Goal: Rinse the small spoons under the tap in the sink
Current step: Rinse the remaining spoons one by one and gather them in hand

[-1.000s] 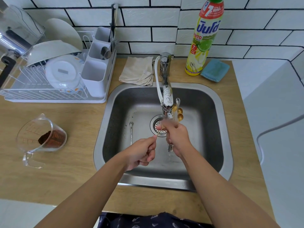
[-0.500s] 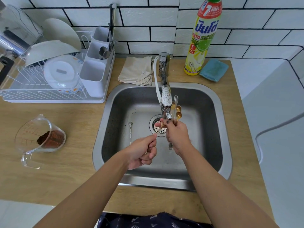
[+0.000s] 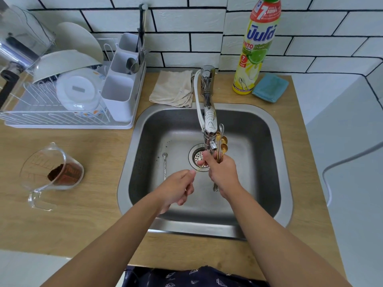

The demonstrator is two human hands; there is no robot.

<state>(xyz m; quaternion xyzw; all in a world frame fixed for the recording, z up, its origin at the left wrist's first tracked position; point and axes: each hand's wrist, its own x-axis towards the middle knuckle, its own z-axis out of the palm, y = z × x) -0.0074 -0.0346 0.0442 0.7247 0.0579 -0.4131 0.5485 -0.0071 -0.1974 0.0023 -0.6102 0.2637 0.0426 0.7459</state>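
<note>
- Bundle of small spoons [image 3: 221, 144] gripped in right hand [image 3: 222, 174], long axis near upright, bowls toward 12 o'clock beside the tap [image 3: 209, 123] spout, handle tips poking out toward 6 o'clock below the palm.
- Right fingers [image 3: 204, 160] curled round the bundle and touching the far end of one thin gold spoon [image 3: 198, 170].
- Left hand [image 3: 176, 189] at 8 o'clock of the right, fingers pressed together, pinching that gold spoon's near end; spoon slanted toward 2 o'clock.
- One silver spoon [image 3: 165, 165] flat on the sink [image 3: 267, 146] floor, at 9 o'clock of the drain [image 3: 198, 157], bowl toward 12 o'clock.
- Measuring jug [image 3: 51, 172] on the bench [image 3: 87, 195], holding brown powder.
- Dish rack [image 3: 68, 96] with plates; cutlery caddy [image 3: 122, 83] with utensils.
</note>
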